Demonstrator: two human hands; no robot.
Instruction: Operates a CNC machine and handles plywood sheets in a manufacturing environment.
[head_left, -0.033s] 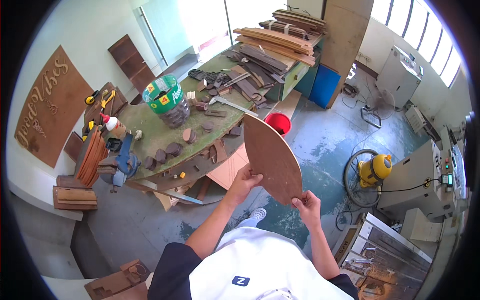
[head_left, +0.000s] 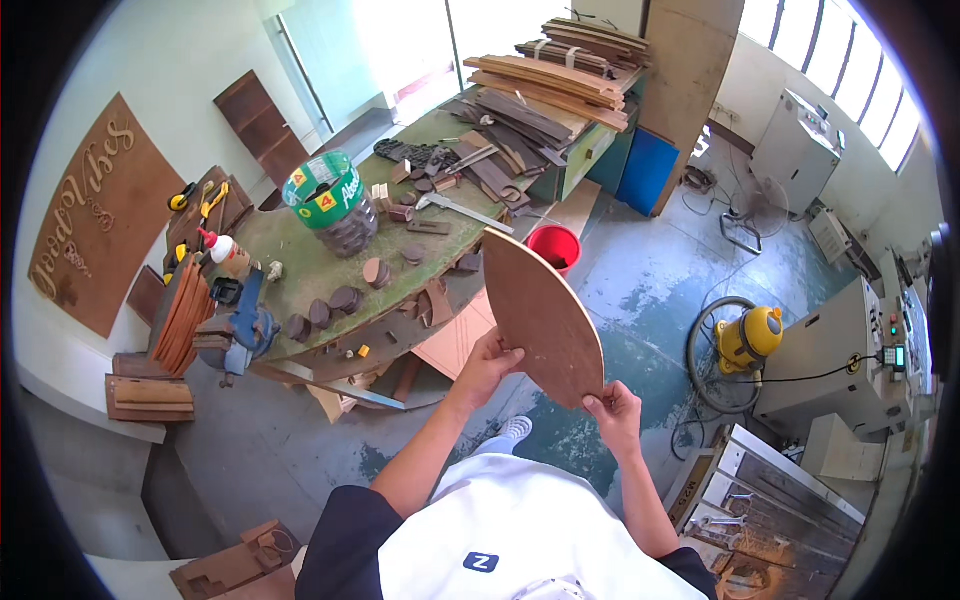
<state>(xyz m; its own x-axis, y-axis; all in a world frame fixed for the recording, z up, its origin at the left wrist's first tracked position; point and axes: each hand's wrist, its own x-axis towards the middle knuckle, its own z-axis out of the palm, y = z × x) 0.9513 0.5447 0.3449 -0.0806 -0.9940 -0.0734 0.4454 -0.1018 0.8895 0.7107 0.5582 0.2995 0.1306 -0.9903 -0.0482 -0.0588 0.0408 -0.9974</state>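
A thin brown wooden panel (head_left: 543,325), leaf-shaped with pointed ends and a pale edge, is held up in front of me, tilted. My left hand (head_left: 487,368) grips its left edge low down, thumb lying on the face and fingers behind. At the lower tip, my right hand (head_left: 613,410) pinches the panel between thumb and fingers. Beyond it to the left stands a green-topped workbench (head_left: 300,240), bearing a cut-down plastic bottle (head_left: 335,205), several dark round wood pieces (head_left: 345,299) and a metal caliper (head_left: 463,212).
A blue vise (head_left: 240,325) is fixed at the bench's near left corner, by a glue bottle (head_left: 228,252). Wood strips (head_left: 550,85) are stacked at the back. A red bucket (head_left: 555,247) stands behind the panel. To the right are a yellow vacuum (head_left: 748,338) and grey machine cabinets (head_left: 825,355).
The view has shifted very slightly. Both hands keep the same hold on the wooden panel.
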